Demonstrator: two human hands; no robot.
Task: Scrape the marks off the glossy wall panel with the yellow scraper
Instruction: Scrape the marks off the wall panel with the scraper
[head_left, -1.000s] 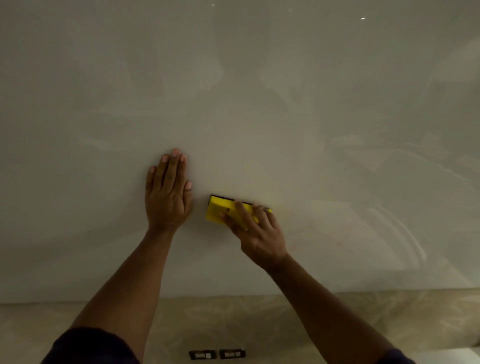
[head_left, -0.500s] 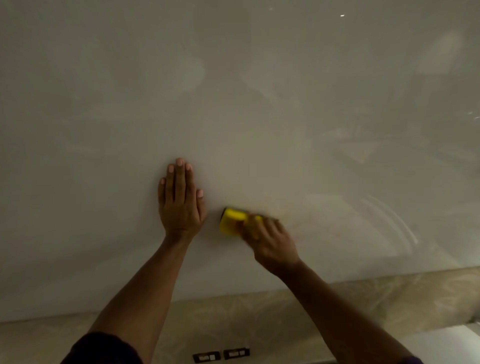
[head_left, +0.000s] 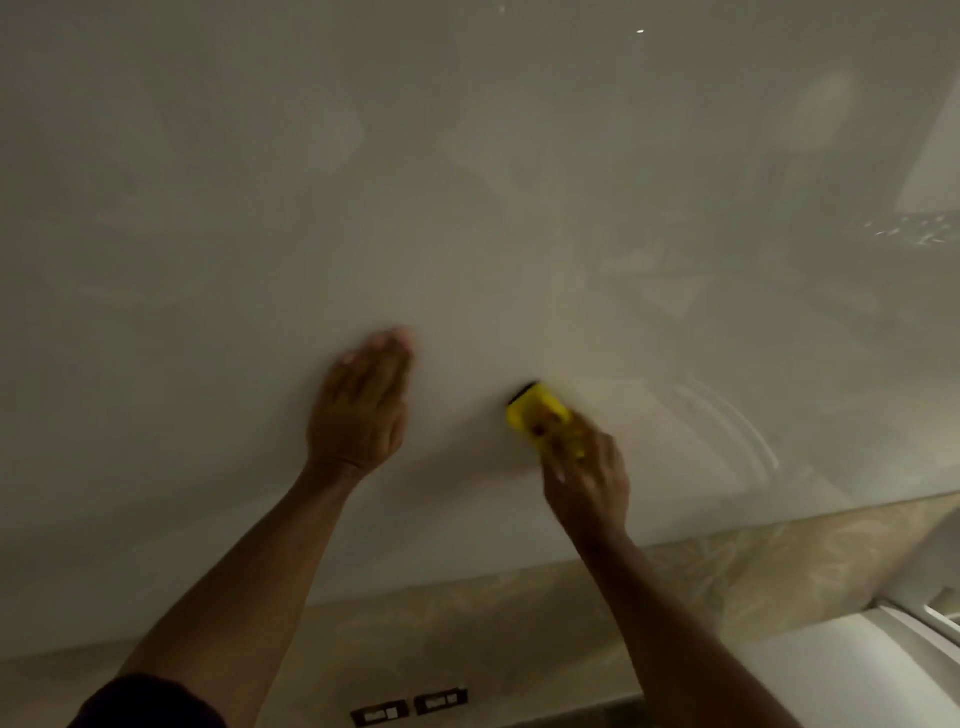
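The glossy pale wall panel (head_left: 467, 182) fills most of the head view and carries faint reflections. My left hand (head_left: 361, 410) lies flat against it with straight fingers, slightly blurred. To its right, my right hand (head_left: 584, 483) grips the yellow scraper (head_left: 535, 413), whose black blade edge points up and left and touches the panel. My fingers cover the scraper's lower part. Faint curved streaks (head_left: 727, 426) show on the panel to the right of the scraper.
A beige marbled strip (head_left: 519, 613) runs below the panel. Two dark wall sockets (head_left: 410, 706) sit in it near the bottom edge. A white surface (head_left: 857, 670) lies at the bottom right corner.
My right hand has slid the scraper to the right and tilted it, so the blade now faces up-left. My left hand has shifted slightly right on the panel. The view has tilted.
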